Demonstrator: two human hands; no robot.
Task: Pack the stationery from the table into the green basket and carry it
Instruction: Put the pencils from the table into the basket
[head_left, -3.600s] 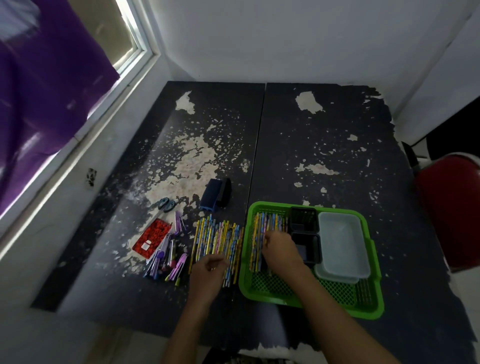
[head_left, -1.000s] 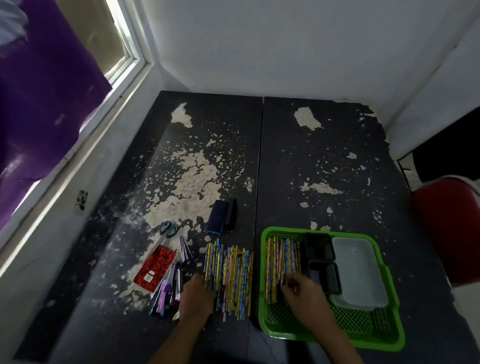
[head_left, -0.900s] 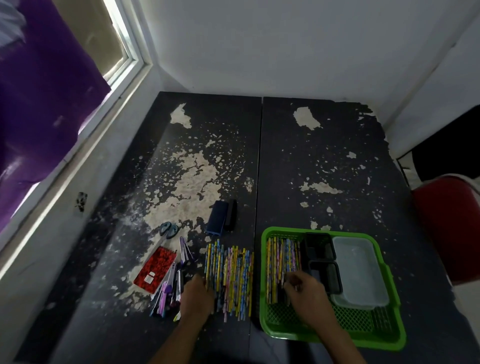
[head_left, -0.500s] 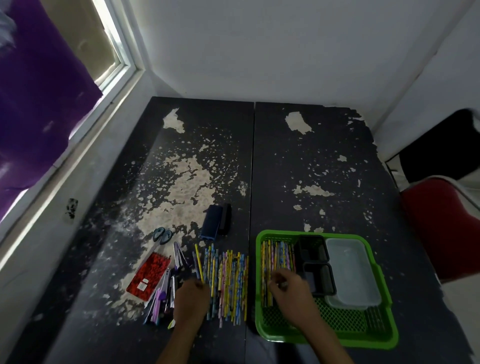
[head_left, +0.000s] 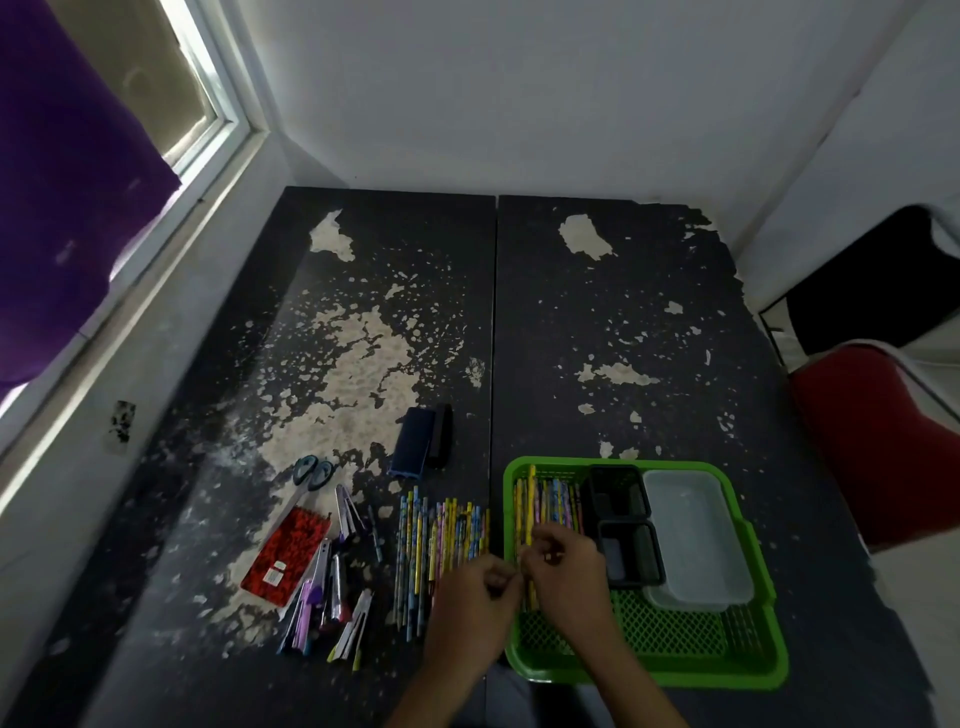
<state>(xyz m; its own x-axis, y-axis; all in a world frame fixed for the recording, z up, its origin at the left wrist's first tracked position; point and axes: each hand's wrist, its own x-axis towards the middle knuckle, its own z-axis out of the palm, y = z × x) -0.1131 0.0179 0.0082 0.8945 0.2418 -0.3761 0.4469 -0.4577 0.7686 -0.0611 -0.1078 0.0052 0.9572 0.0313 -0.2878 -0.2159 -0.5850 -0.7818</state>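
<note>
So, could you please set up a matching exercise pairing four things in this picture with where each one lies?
Things:
1. red notebook
2. scissors
3. clear plastic box
4. dark blue case

Places:
A. inside the green basket, at its right side
B. on the table, just beyond the loose pencils
C. on the table, leftmost of the stationery, beside the pens
D. on the table, just beyond the notebook's far corner

Pairs: 1-C, 2-D, 3-A, 4-B
</note>
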